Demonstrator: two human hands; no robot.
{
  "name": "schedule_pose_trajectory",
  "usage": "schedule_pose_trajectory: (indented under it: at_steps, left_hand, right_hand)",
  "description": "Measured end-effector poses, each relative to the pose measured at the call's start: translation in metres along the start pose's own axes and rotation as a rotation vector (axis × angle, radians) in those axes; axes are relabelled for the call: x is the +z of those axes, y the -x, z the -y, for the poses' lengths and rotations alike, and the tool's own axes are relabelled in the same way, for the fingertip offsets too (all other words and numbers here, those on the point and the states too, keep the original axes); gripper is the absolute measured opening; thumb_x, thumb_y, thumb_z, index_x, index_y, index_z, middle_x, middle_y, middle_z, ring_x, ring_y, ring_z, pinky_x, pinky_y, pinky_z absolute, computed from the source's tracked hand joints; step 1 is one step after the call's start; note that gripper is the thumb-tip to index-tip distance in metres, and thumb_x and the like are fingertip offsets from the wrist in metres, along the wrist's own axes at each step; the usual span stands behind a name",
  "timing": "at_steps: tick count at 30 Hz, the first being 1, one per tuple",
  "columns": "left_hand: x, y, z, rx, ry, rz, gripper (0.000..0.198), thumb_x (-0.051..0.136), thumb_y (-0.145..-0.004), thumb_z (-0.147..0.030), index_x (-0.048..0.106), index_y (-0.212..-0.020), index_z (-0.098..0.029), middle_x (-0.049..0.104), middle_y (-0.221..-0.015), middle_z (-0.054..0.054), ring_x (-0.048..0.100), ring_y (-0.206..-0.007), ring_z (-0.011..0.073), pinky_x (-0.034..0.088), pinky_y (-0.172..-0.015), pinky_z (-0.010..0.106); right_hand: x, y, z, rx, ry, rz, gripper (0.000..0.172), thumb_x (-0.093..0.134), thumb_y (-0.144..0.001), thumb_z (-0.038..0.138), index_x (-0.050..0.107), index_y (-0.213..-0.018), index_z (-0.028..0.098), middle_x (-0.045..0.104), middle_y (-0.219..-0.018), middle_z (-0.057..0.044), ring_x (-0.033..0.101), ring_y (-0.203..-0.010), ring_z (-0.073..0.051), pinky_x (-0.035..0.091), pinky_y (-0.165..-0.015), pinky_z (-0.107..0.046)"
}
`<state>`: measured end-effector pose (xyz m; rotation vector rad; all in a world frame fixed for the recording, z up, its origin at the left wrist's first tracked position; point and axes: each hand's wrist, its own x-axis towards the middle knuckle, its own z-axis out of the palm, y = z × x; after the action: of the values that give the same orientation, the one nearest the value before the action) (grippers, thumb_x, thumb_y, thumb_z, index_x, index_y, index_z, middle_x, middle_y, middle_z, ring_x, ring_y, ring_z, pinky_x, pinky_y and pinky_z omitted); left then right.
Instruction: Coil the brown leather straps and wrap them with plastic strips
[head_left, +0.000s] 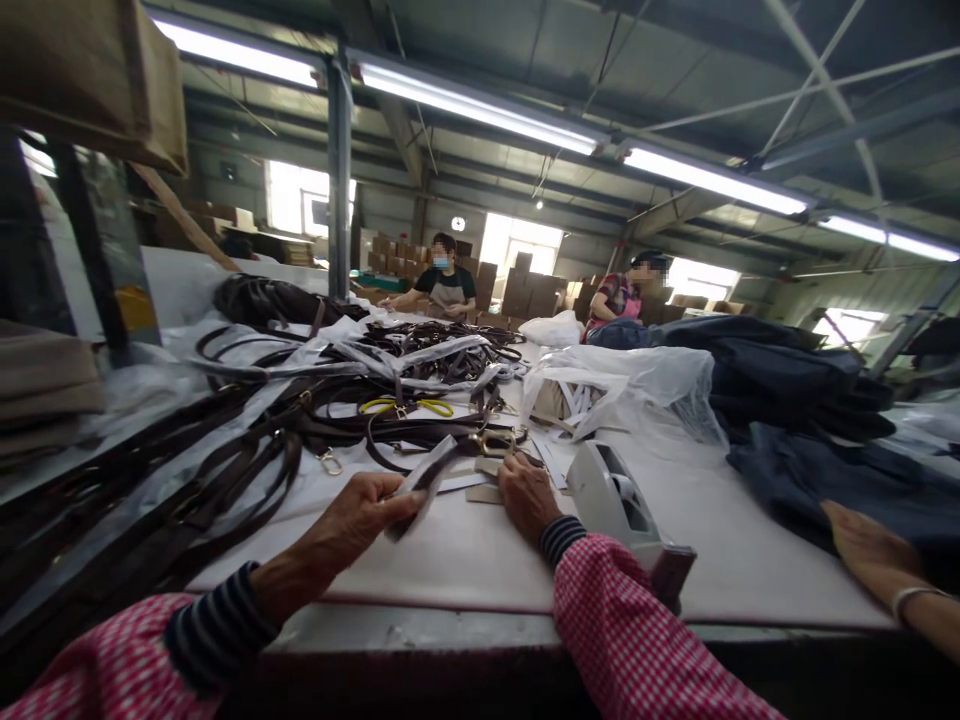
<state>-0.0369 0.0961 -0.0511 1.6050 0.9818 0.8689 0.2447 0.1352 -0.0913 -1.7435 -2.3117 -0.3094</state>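
Note:
My left hand (367, 510) is closed around a dark strap (409, 503) with a clear plastic wrapping (439, 462) around it, held above the white tabletop. My right hand (527, 495) reaches forward, palm down, with its fingers curled. Its fingertips are at a brass-coloured clasp (495, 440) and a bit of dark strap; what they grip is partly hidden. Beside that hand lie tan card strips (484, 494) and white paper strips (551, 462). A grey tape dispenser (611, 490) stands just right of it.
A tangled heap of dark straps (255, 420) covers the table's left. A clear plastic bag (645, 385) lies behind the dispenser. Dark blue fabric (795, 370) is piled at the right, where another person's hand (874, 545) touches it. Two people work across the table.

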Motion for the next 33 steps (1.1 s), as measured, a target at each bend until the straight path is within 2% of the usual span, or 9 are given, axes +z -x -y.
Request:
schedule_pose_trajectory:
  at_steps: [6, 11, 14, 17, 19, 22, 26, 30, 33]
  left_hand:
    - [0.014, -0.004, -0.012, -0.075, 0.307, -0.039, 0.042, 0.074, -0.076, -0.056, 0.071, -0.069, -0.014, 0.061, -0.067, 0.002, 0.048, -0.064, 0.0159, 0.039, -0.065, 0.029]
    - [0.021, -0.002, -0.013, -0.148, 0.419, -0.104, 0.041, 0.079, -0.067, -0.053, 0.077, -0.083, -0.015, 0.069, -0.084, 0.006, 0.055, -0.076, 0.0195, 0.046, -0.065, 0.029]
    - [0.025, 0.002, -0.015, -0.151, 0.451, -0.089, 0.038, 0.079, -0.067, -0.050, 0.077, -0.084, -0.016, 0.068, -0.084, 0.004, 0.054, -0.076, 0.0194, 0.048, -0.064, 0.029]
    - [0.031, 0.009, -0.021, -0.134, 0.465, -0.033, 0.036, 0.079, -0.070, -0.050, 0.077, -0.084, -0.017, 0.068, -0.087, 0.005, 0.056, -0.080, 0.0205, 0.051, -0.070, 0.031]
    - [0.034, 0.013, -0.025, -0.118, 0.482, 0.031, 0.035, 0.079, -0.073, -0.050, 0.077, -0.084, -0.016, 0.069, -0.086, 0.006, 0.057, -0.080, 0.0205, 0.052, -0.073, 0.033]
    - [0.037, 0.018, -0.032, -0.089, 0.500, 0.122, 0.033, 0.077, -0.081, -0.046, 0.078, -0.088, -0.014, 0.070, -0.085, 0.007, 0.057, -0.079, 0.0197, 0.052, -0.073, 0.032]
    - [0.036, 0.017, -0.034, -0.060, 0.500, 0.146, 0.034, 0.075, -0.085, -0.044, 0.078, -0.092, -0.011, 0.072, -0.091, 0.010, 0.057, -0.078, 0.0191, 0.050, -0.070, 0.030]
    - [0.036, 0.015, -0.027, -0.026, 0.487, 0.212, 0.034, 0.071, -0.091, -0.044, 0.078, -0.093, -0.010, 0.068, -0.085, 0.008, 0.054, -0.072, 0.0164, 0.047, -0.066, 0.028]
    - [0.039, 0.015, -0.025, -0.021, 0.463, 0.288, 0.034, 0.071, -0.092, -0.045, 0.077, -0.090, -0.011, 0.065, -0.080, 0.005, 0.053, -0.070, 0.0152, 0.045, -0.067, 0.028]
  right_hand:
    - [-0.003, 0.002, -0.005, 0.078, -0.244, -0.190, 0.019, 0.064, -0.093, 0.011, 0.074, -0.078, 0.018, 0.073, -0.089, -0.006, 0.067, -0.089, -0.020, 0.051, -0.080, -0.030]
    - [-0.039, 0.033, 0.012, 0.064, -0.463, -0.446, 0.017, 0.064, -0.095, 0.017, 0.072, -0.080, 0.019, 0.070, -0.091, -0.006, 0.066, -0.090, -0.021, 0.053, -0.083, -0.033]
    - [-0.065, 0.071, 0.040, -0.055, -0.637, -0.548, 0.014, 0.062, -0.098, 0.020, 0.070, -0.087, 0.022, 0.071, -0.094, -0.004, 0.067, -0.086, -0.018, 0.054, -0.074, -0.028]
    - [-0.085, 0.106, 0.067, -0.280, -0.805, -0.629, 0.019, 0.057, -0.099, 0.011, 0.070, -0.097, 0.024, 0.073, -0.100, -0.005, 0.069, -0.091, -0.018, 0.054, -0.079, -0.030]
    - [-0.092, 0.122, 0.079, -0.380, -0.817, -0.622, 0.022, 0.054, -0.100, 0.009, 0.069, -0.102, 0.025, 0.074, -0.100, -0.006, 0.069, -0.089, -0.019, 0.054, -0.078, -0.031]
    - [-0.095, 0.136, 0.085, -0.430, -0.821, -0.592, 0.022, 0.050, -0.104, 0.014, 0.068, -0.107, 0.026, 0.074, -0.098, -0.008, 0.069, -0.086, -0.021, 0.055, -0.073, -0.032]
    - [-0.092, 0.148, 0.082, -0.473, -0.850, -0.554, 0.023, 0.044, -0.107, 0.022, 0.066, -0.115, 0.025, 0.073, -0.100, -0.011, 0.069, -0.088, -0.021, 0.056, -0.074, -0.033]
    - [-0.085, 0.149, 0.079, -0.415, -0.949, -0.536, 0.024, 0.045, -0.108, 0.031, 0.068, -0.107, 0.024, 0.074, -0.100, -0.010, 0.071, -0.088, -0.019, 0.056, -0.075, -0.029]
    - [-0.079, 0.143, 0.075, -0.331, -1.076, -0.530, 0.016, 0.055, -0.103, 0.026, 0.070, -0.099, 0.024, 0.074, -0.098, -0.008, 0.072, -0.088, -0.018, 0.057, -0.077, -0.027]
